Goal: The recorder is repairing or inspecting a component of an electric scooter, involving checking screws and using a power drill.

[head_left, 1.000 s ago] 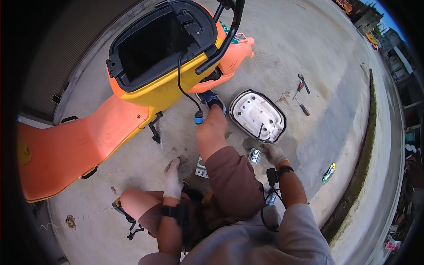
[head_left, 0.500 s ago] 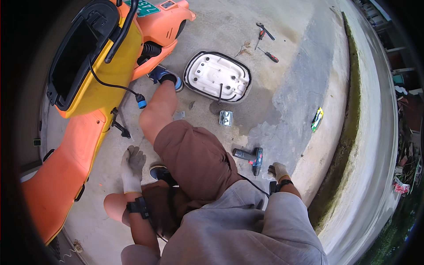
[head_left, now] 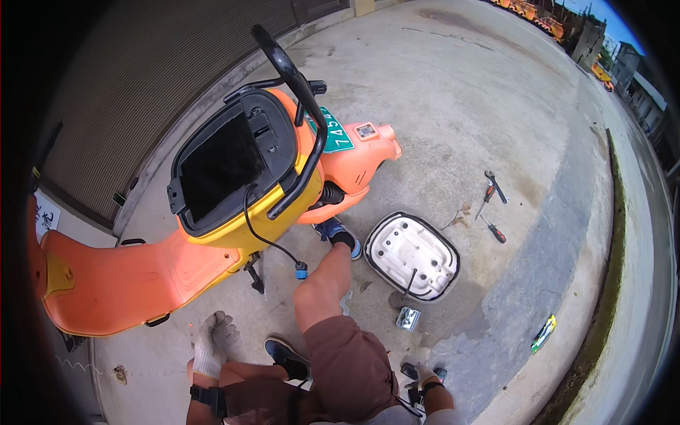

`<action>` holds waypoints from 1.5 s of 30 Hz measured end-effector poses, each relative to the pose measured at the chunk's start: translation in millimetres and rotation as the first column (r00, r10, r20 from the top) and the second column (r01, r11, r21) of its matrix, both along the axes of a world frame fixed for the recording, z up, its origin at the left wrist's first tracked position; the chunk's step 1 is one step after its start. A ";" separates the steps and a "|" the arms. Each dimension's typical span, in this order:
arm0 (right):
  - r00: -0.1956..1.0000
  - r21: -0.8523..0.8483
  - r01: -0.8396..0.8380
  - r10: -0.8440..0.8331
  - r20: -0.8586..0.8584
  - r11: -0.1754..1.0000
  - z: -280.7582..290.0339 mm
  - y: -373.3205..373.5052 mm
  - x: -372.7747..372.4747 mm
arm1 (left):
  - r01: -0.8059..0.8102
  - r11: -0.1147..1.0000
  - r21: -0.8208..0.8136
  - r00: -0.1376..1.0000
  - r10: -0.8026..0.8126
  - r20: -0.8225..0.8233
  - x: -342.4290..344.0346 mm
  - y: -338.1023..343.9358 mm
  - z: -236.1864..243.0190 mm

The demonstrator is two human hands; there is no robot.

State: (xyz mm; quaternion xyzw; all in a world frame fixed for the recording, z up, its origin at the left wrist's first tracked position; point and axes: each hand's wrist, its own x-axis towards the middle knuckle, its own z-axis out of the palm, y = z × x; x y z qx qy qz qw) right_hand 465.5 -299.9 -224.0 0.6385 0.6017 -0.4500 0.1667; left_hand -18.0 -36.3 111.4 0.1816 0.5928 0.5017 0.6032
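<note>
Power drill (head_left: 411,370) bottom centre-right, right hand (head_left: 423,374) grip closed on it; left hand (head_left: 210,343) bottom left, gloved fingers spread flat on concrete floor (head_left: 496,142).

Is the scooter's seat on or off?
Off. The scooter shows its black storage tub open to the sky, and the seat lies upside down on the concrete floor beside it.

The knee hides most of the right hand (head_left: 423,375) and its dark tool (head_left: 411,371).
</note>
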 end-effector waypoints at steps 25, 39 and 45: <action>0.314 -0.194 0.874 -0.822 -0.476 0.446 65.6 317.4 -43.9 | 0.089 0.989 -0.117 0.996 -0.085 0.040 32.7 -22.3 1.4; 0.373 0.219 0.902 -0.417 -0.829 0.371 369.1 217.0 -122.0 | 0.562 0.814 0.148 0.827 -0.555 -0.093 58.2 -55.4 30.9; 0.467 0.414 0.871 -0.187 -0.864 0.263 443.3 167.2 -144.8 | 0.811 0.494 0.314 0.576 -0.580 -0.576 94.8 -63.9 82.9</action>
